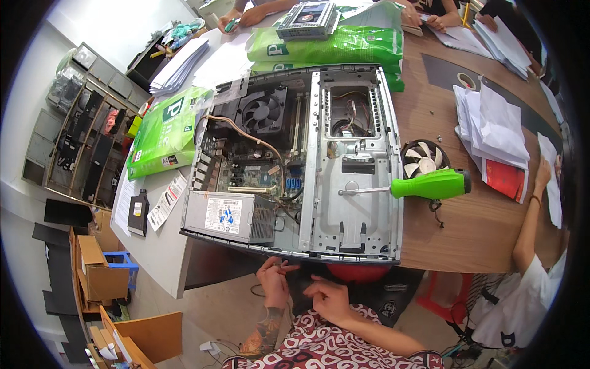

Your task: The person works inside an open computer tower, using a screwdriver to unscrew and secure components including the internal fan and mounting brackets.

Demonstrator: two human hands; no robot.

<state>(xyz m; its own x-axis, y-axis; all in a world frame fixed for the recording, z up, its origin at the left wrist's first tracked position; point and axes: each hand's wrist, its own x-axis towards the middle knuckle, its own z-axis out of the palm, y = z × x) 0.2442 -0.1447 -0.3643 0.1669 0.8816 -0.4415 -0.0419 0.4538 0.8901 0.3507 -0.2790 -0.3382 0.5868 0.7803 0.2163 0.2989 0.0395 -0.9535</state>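
Observation:
An opened desktop computer case (375, 227) lies at the table edge, showing a black fan (255, 114), circuit board (252, 166) and silver power supply (246, 221). A green-handled screwdriver (430, 183) rests across its metal frame, beside a loose white-bladed cooler fan (421, 157). Below the case's near edge, my tattooed left hand (275, 283) is open, fingers loosely bent and apart. My right hand (329, 300) sits to its right, also open, index finger outstretched and the others partly curled. I see nothing held in either hand.
Green paper packs (166, 132), a silver drive (306, 21), paper stacks (491, 141) and a black bottle (138, 212) surround the case. Other people's hands (436, 21) are along the far side; a co-worker (534, 258) holds paper at right. Shelving (86, 141) and cardboard boxes (95, 264) stand left.

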